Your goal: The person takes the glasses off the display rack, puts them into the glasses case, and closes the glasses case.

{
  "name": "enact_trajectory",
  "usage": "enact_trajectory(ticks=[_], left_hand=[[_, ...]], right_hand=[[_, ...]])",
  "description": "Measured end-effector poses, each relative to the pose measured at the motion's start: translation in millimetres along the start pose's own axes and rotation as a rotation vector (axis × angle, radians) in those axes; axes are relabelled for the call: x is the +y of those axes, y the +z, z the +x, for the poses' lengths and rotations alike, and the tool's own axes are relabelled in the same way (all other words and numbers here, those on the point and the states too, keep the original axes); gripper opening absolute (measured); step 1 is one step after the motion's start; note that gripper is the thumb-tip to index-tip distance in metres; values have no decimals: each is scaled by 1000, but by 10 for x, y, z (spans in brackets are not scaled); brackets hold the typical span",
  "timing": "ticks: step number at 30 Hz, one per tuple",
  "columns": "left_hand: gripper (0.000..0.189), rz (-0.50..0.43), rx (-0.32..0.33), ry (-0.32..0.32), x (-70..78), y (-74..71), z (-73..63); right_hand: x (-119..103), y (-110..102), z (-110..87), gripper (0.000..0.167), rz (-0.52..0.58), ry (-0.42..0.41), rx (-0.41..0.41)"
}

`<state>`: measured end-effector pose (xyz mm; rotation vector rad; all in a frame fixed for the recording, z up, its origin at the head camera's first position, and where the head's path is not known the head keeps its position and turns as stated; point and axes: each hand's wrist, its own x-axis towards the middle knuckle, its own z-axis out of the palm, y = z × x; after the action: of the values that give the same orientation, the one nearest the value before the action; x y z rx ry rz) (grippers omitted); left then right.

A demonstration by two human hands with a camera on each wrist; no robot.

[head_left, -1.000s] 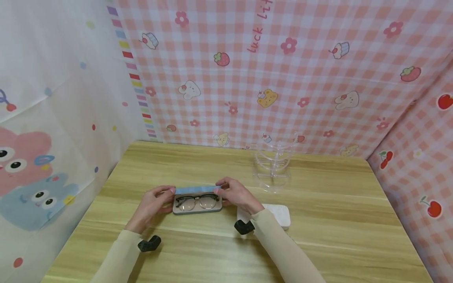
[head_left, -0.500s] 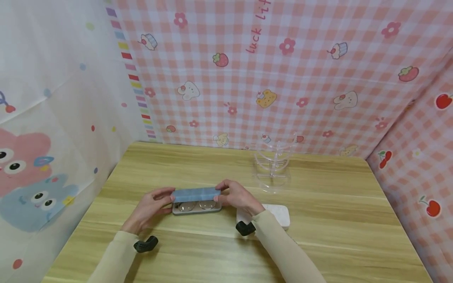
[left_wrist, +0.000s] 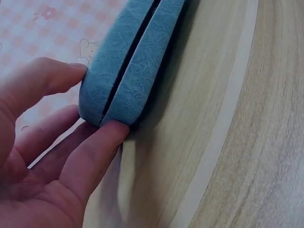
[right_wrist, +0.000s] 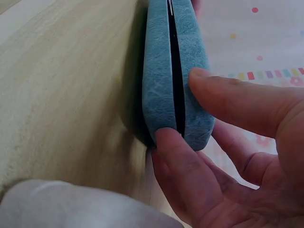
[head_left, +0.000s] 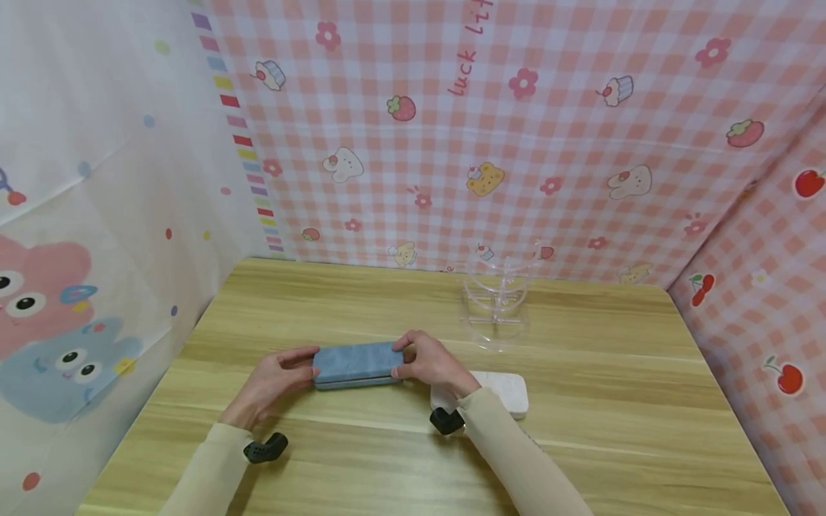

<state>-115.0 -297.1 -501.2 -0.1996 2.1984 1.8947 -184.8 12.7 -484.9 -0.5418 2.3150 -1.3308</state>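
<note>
A blue glasses case (head_left: 358,362) lies on the wooden table, its lid lowered with only a thin dark gap left along the front. The glasses inside are hidden now. My left hand (head_left: 274,380) grips the case's left end, thumb on the lid and fingers at the end and lower shell. At the other end, my right hand (head_left: 435,364) holds the case in the same manner. Both wrist views show the narrow slit between lid (right_wrist: 190,61) and lower shell (left_wrist: 147,61).
A white rounded case (head_left: 506,394) lies close by, partly under my right wrist. Behind it stands a clear plastic rack (head_left: 495,320). Patterned cloth (head_left: 413,158) hangs along the table's back and sides.
Both hands have swung the lid of the glasses case forward and down. The glasses, visible earlier, are now covered. The case has stayed in about the same spot.
</note>
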Motion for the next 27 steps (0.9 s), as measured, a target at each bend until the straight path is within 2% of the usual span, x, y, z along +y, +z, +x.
enact_trajectory(ticks=[6,13,19,23,27], left_hand=[[62,57,-2,4,6,7,-1],[62,154,3,23,43,5,-47],[65,163,-12,53,73,15,-71],[63,234,39,96,137,81,-114],[59,357,149,188,224,191,-166]], right_hand=[[14,28,-13,36,-28,-23,-1],[-25,94,8,37,-142,-100,-25],[-81,93,-42,36,-149,-78,-30],[-109,29,-179,47,-104,-78,24],[-120,-101,-360,49,-88,-132,121]])
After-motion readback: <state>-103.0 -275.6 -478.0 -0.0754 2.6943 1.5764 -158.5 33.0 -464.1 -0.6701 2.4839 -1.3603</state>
